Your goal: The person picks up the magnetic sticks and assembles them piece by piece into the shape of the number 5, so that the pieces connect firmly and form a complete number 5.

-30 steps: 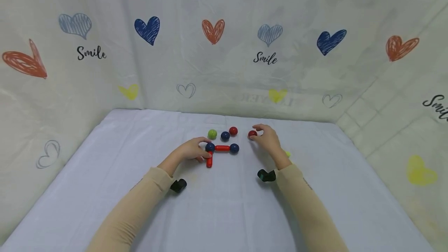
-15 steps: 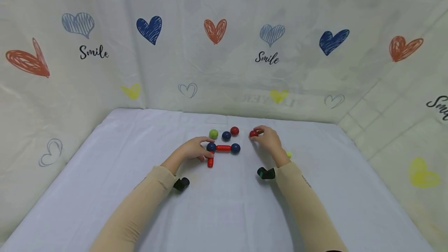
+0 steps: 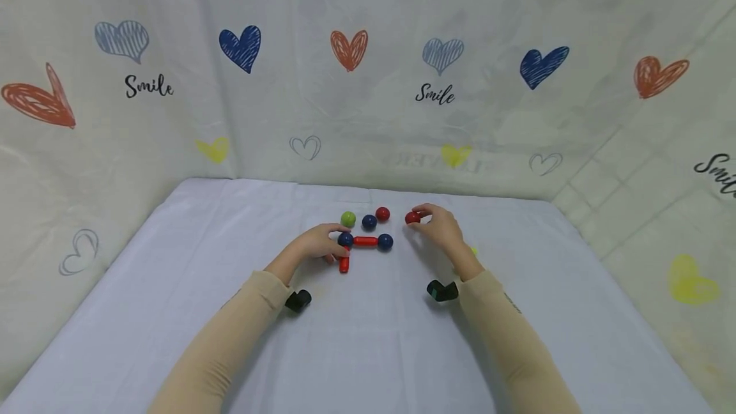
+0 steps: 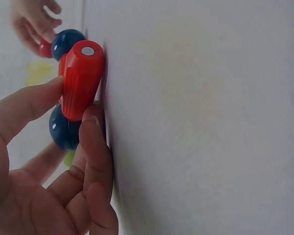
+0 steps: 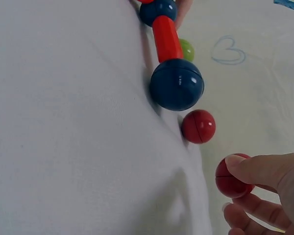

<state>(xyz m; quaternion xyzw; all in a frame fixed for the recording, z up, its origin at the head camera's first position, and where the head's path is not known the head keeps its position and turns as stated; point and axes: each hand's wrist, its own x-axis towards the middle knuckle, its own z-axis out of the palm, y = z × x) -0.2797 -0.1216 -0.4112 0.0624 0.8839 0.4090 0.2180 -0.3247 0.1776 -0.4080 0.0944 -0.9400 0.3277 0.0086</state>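
Reading what I could first: "Smile" (image 3: 149, 85) in black script showed up twice in full on the backdrop (image 3: 368, 107), and a third ran off the right edge. Some faint mirrored lettering (image 3: 414, 159) was too washed out for me to make out. Left hand (image 3: 315, 243) had thumb and fingers gripping the corner of an L-shaped piece (image 3: 365, 241), where a red rod (image 3: 344, 264) met a blue ball (image 3: 345, 239); that rod's free end poked out past the fingertips. Right hand (image 3: 441, 225) pinched a red ball (image 3: 412, 218) at the tips of thumb and fingers, near the L but apart from it. Loose green (image 3: 348, 219), blue (image 3: 369, 222) and red (image 3: 382, 214) balls sat just beyond.
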